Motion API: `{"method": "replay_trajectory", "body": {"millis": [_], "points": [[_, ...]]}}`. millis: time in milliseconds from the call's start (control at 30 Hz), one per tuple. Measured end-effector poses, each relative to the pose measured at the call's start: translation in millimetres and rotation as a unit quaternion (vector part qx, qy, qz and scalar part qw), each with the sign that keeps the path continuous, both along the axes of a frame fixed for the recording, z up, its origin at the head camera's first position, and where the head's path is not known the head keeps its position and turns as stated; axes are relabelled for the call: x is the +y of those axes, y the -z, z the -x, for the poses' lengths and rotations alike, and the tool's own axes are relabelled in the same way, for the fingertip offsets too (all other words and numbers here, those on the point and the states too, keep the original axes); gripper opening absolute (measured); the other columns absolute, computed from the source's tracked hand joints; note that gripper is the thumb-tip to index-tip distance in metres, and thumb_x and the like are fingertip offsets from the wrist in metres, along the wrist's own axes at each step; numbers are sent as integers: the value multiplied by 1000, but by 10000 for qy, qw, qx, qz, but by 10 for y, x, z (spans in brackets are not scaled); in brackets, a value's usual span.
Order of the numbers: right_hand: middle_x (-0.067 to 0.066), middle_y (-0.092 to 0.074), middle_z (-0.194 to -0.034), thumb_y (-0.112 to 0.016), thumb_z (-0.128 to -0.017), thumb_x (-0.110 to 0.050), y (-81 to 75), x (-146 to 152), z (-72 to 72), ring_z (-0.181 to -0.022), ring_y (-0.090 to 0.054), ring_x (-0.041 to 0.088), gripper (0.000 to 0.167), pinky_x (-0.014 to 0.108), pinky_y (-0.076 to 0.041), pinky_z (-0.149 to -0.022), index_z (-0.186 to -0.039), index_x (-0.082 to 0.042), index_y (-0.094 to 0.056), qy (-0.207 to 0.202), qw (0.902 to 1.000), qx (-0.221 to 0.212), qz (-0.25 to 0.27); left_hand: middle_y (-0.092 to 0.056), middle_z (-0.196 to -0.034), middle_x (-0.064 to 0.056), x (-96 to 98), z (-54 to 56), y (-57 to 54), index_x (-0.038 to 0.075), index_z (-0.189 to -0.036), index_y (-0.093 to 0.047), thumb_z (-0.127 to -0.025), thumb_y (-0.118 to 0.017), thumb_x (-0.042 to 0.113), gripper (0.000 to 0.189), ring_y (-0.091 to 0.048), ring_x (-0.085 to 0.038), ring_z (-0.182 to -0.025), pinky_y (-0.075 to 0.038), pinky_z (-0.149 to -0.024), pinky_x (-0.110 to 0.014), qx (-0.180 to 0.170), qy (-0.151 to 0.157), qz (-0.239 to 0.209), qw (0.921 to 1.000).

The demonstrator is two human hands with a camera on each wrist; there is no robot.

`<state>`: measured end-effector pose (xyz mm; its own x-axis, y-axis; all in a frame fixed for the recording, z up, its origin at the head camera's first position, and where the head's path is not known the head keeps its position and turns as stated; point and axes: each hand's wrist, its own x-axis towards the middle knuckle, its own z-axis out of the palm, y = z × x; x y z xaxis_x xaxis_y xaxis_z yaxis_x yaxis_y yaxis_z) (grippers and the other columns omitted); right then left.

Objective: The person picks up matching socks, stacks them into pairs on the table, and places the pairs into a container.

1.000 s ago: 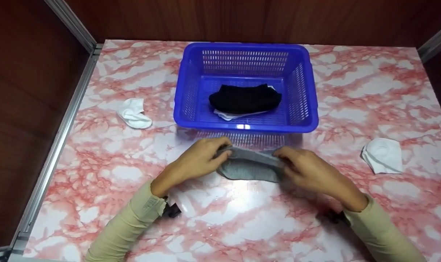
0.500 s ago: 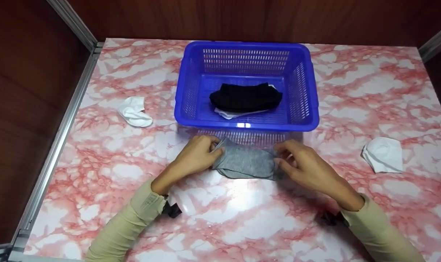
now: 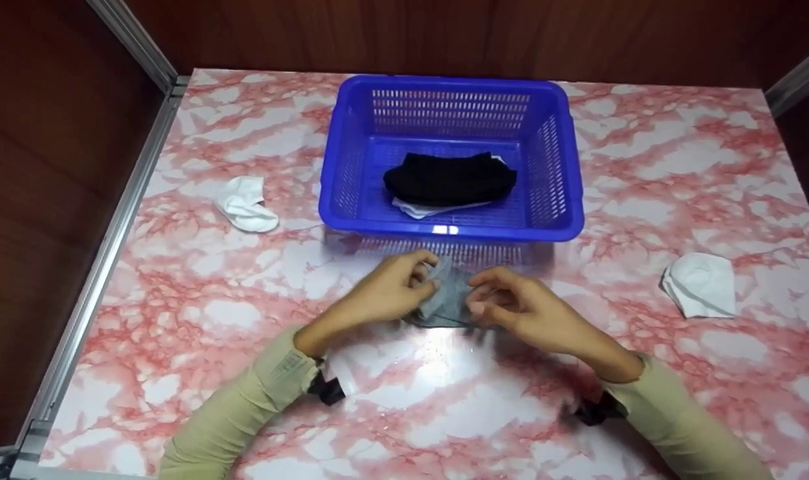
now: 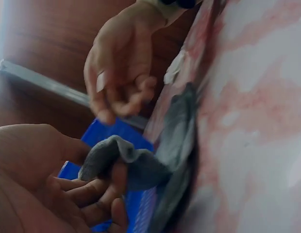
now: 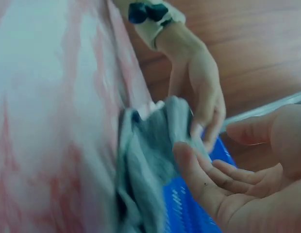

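A pair of grey socks [image 3: 453, 292] lies on the table in front of the basket, partly covered by both hands. My left hand [image 3: 392, 288] pinches the raised end of one sock between thumb and fingers. In the left wrist view this grey sock [image 4: 133, 167] bends upward from the grey fabric lying beneath it. My right hand [image 3: 537, 308] hovers at the socks' right end, fingers loosely bent. Both wrist views show a gap between the right hand [image 5: 257, 174] and the fabric, with nothing held in it.
Behind the hands stands a blue plastic basket [image 3: 451, 233] holding black socks [image 3: 451, 180] on top of something white. One white sock [image 3: 246, 205] lies at the left, another white sock [image 3: 701, 285] at the right. Dark wooden panels surround the marbled table [image 3: 444, 427].
The grey fabric was spread between both hands, then laid flat. My right hand let go of it. My left hand has since moved right, lifting and folding over the left end.
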<state>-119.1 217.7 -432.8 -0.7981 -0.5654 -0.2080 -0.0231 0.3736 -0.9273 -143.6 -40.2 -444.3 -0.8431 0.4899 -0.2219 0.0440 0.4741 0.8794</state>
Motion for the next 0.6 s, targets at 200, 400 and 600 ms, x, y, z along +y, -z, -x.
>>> {"method": "replay_trajectory", "body": {"millis": [200, 400, 600], "points": [[29, -66, -122, -61, -104, -12, 134, -162, 94, -97, -76, 30, 51, 42, -65, -88, -145, 12, -43, 159, 9942, -1062, 27, -79, -108, -7, 165, -47, 166, 6, -136, -62, -105, -60, 21, 34, -73, -14, -92, -59, -89, -33, -145, 11, 73, 9999], [16, -69, -105, -62, -106, -22, 173, -207, 217, -83, -75, 24, 47, 42, -66, -79, -140, 8, -49, 599, 9888, -1334, -287, -76, -100, -4, 131, -13, 110, 10, -136, -66, -110, -52, 28, 35, -67, -11, -78, -57, -76, -31, -2, -46, 202, 9998], [4, -66, -85, -71, -98, -21, 188, -167, 280, -70, -64, 14, 42, 27, -57, -62, -130, 3, -60, 663, 9903, -570, -1077, -72, -100, -6, 62, 62, 118, 8, -134, -66, -105, -59, 19, 32, -64, -15, -83, -56, -77, -33, 1043, 75, 690, 9921]]}}
